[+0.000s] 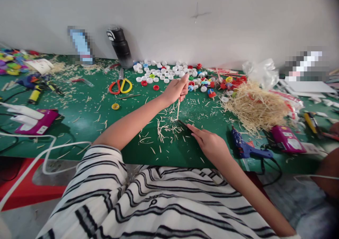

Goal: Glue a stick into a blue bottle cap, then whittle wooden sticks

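I have the left hand [178, 89] clamped on the upper end of a thin wooden stick [178, 110], which sits between both hands over the middle of the desk [182, 156]. Gripping high, I judge, steadies the stick and keeps those fingers clear of the working end. My right hand [213, 145] is closed around a narrow dark tool [182, 124], probably a blade, with the index finger stretched along it, I think for pressure and control. The tool's far end meets the stick's lower end; whether the stick presses on the desk, I cannot tell. Pale shavings [165, 130] lie loose just left of that contact, which fits with wood coming off there.

On the far side, bottle caps [175, 68] crowd toward the wall [159, 19], presumably to leave me elbow room. Far left, the scissors [121, 80] lie with handles toward me, handy for picking up. On the right, the blue glue gun [247, 150] rests beside a straw-like heap [255, 106], its nozzle turned far and left.
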Available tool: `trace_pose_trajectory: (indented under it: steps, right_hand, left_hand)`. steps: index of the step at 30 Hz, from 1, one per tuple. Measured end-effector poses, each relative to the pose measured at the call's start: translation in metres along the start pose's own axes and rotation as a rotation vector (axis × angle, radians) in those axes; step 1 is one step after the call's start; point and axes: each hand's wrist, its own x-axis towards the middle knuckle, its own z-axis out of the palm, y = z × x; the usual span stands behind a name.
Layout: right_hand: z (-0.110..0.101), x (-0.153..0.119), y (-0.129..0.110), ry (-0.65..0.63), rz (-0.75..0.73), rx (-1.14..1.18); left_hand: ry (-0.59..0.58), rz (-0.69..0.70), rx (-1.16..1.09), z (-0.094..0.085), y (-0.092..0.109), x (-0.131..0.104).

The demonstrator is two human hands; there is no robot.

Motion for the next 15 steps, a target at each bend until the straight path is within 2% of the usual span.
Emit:
trace_pose_trajectory:
  steps: [6, 11, 15]
  right_hand:
    - [0.002, -0.002, 0.007, 0.008, -0.035, 0.053]
    - [-0.005, 0.006, 0.006, 0.106, -0.049, 0.157]
    - [-0.011, 0.020, -0.001, 0.170, -0.057, 0.075]
  left_hand:
    - [-0.029, 0.008, 0.065, -0.002, 0.003, 0.000]
    - [-0.016, 0.071, 0.121, 0.002, 0.005, 0.000]
    - [0.005, 0.118, 0.131, 0.006, 0.001, -0.001]
